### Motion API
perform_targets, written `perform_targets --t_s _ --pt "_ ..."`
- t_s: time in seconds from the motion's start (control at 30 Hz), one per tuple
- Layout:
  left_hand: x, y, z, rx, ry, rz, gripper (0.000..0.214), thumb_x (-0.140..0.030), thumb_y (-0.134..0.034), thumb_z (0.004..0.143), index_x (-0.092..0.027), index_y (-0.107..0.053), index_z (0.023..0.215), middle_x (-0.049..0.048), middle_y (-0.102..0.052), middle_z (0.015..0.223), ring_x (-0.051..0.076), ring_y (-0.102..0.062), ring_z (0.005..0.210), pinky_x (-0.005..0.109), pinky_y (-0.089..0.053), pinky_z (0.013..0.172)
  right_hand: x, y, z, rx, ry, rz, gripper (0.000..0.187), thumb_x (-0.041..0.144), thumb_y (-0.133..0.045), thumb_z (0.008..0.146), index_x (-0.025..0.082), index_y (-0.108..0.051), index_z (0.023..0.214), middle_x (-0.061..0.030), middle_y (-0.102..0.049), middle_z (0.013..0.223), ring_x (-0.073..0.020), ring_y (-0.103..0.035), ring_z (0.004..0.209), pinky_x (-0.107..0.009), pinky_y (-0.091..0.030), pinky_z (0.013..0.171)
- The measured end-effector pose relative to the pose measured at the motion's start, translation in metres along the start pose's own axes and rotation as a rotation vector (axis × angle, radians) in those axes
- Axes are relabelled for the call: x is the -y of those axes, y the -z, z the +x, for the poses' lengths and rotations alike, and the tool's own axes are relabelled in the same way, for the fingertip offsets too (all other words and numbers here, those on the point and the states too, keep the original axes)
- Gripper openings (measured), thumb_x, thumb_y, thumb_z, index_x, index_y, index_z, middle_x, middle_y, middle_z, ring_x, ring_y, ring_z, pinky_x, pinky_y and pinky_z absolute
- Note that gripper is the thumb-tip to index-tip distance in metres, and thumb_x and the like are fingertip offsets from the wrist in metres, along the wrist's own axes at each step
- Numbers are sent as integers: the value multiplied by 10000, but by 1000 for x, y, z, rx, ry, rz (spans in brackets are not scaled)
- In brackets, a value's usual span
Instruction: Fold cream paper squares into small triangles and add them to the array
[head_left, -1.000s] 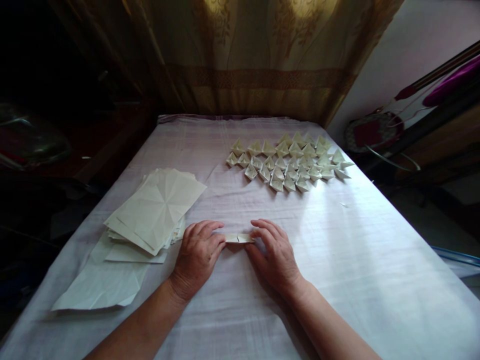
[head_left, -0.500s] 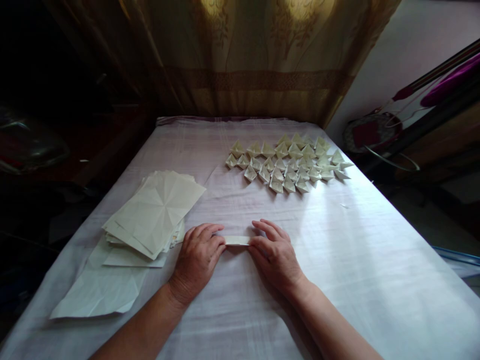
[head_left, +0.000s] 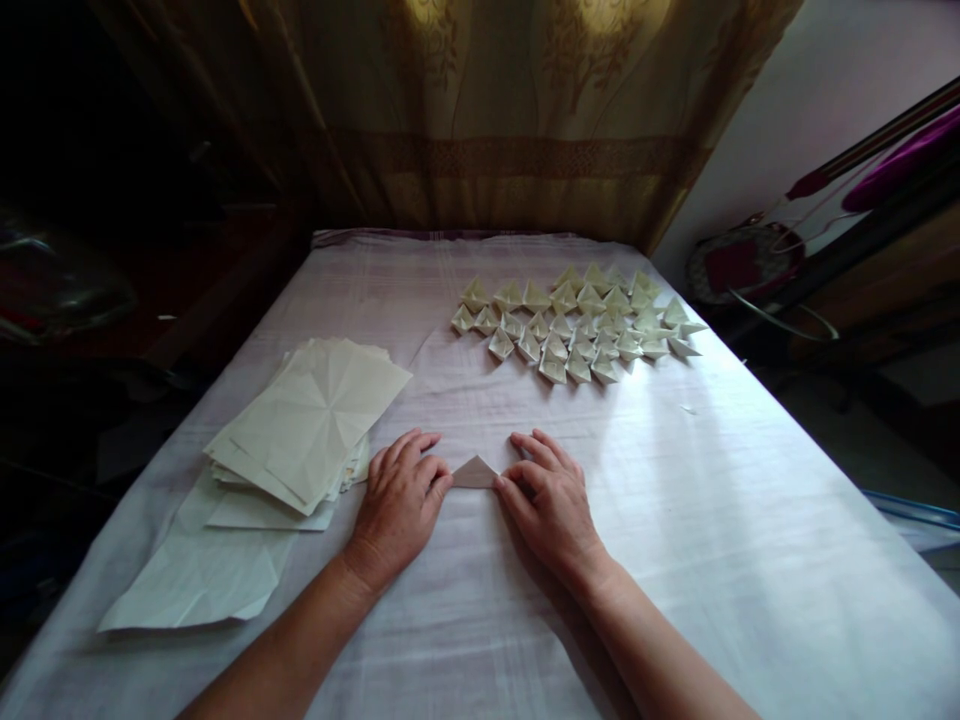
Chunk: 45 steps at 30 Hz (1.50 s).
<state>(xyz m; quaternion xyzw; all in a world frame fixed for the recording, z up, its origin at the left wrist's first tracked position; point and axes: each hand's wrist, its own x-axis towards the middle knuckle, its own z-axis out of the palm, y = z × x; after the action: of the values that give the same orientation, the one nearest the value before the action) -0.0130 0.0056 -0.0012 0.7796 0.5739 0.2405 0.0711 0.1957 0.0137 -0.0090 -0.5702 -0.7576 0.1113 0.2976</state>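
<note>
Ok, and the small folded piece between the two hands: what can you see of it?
The folded paper piece is a small, pale cream triangle with its apex pointing away from the person and its long edge nearest them. It lies on the white cloth, at the front middle. The left hand touches its left corner with its fingers, and the right hand touches its right corner.

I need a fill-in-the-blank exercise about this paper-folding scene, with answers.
The left hand and right hand press a small paper piece shaped like a ____.
The stack of creased sheets lies on the person's ____ side.
The group of folded pieces lies ____ away than the stack.
Missing words: triangle, left, farther.
</note>
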Motion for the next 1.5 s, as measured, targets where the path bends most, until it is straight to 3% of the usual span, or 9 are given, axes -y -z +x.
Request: perform_targets --t_s 0.3,0.5,0.67,0.83,0.97,1.1,1.27,1.5 --pt "-1 -1 0 -14 14 25 72 -244 -579 921 -246 -645 950 91 -615 1296 285 -521 1248 501 -417 998 -2 -4 -2 -34 5 10 144 284 -627 864 233 -718 764 -103 -665 1248 -353 -496 1285 -579 -407 1011" --pt "2 -5 -2 -62 -4 65 194 -228 -592 908 -225 -577 1102 113 -613 1315 283 -532 1247 477 -408 1016 -4 -5 -2 -37 1 8 117 290 -636 863 235 -715 796 -109 -654 1263 -353 -499 1280 -566 -413 1008" --pt "1 -5 0 -54 23 59 157 -213 -585 897 -217 -572 1054 117 -615 1316 289 -523 1259 491 -405 1017 -2 -6 -1 -49 -10 1 150 292 -643 844 219 -669 972 -120 -646 1273 -351 -520 1254 -560 -421 991" --pt "-1 -4 2 -30 52 44 120 -193 -575 886 -234 -597 996 102 -621 1305 293 -523 1255 511 -404 1013 -3 -6 -1 -51 -17 -1 81 261 -600 858 221 -660 896 -122 -634 1289 -349 -503 1278 -561 -411 1009" --pt "-6 -2 1 -81 -27 72 220 -136 -567 880 -251 -648 1049 96 -607 1328 294 -515 1260 511 -399 1015 -6 -6 -2 -54 1 6 97 236 -580 863 220 -674 880 -125 -632 1287 -346 -501 1281 -563 -413 1019" --pt "-14 0 -2 -68 -213 96 368 -57 -550 857 -291 -679 1110 50 -620 1343 283 -495 1289 506 -364 1050 -6 -7 -3 -75 -3 4 106 241 -573 868 220 -675 845 -127 -630 1285 -343 -498 1280 -567 -412 1024" --pt "-18 1 -2 41 -316 46 327 -146 -533 922 -251 -637 1214 43 -685 1258 248 -536 1257 493 -308 1105 -7 -6 -4 -82 16 22 139 221 -544 882 218 -681 857 -120 -648 1265 -327 -513 1268 -551 -420 1029" --pt "-30 -6 -10 27 -368 221 347 -287 -515 960 -175 -599 1278 87 -655 1305 243 -514 1304 437 -309 1143 -12 -3 -6 -84 70 72 196 199 -525 887 224 -718 868 -103 -681 1215 -299 -544 1243 -531 -443 1024"
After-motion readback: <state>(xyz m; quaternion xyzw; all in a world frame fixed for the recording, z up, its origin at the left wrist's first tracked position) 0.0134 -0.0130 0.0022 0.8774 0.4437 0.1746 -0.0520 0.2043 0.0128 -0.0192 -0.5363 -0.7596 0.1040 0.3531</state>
